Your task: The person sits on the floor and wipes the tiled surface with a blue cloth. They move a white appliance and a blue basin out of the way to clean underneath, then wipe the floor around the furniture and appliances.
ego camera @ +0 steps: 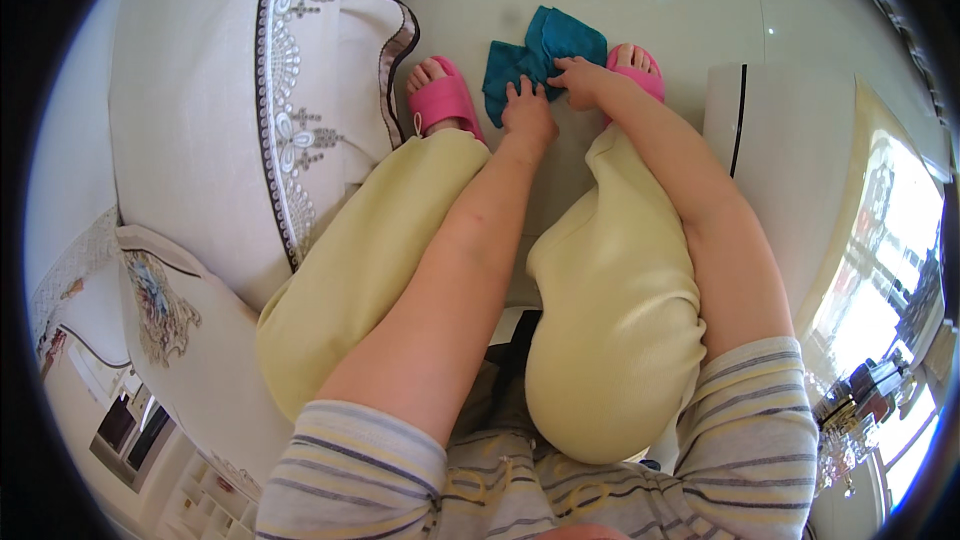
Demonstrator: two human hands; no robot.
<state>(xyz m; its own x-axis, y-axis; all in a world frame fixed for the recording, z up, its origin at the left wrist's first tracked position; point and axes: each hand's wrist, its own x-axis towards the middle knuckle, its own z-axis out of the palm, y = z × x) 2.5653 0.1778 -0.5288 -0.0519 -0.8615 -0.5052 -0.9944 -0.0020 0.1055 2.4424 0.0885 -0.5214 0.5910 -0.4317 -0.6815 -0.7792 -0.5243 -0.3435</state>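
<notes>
A teal cloth [566, 37], creased and partly folded over, lies on the glossy tile floor between my feet. My left hand [529, 114] reaches down with fingers spread, their tips on the cloth's near edge. Just right of it, my right hand [585, 82] touches the cloth's right part, thumb and fingers apart. Neither hand visibly grips the fabric. Pink slippers are on my feet, the left slipper [441, 101] a little apart from the cloth and the right slipper [641, 81] close by its right corner.
On the left hangs a pale fabric cover [187, 90] with lace trim and a wavy dark-edged hem. A white piece of furniture [787, 187] with a shiny top stands to my right. Pale tile floor [690, 15] stretches ahead. My knees in yellow trousers flank my arms.
</notes>
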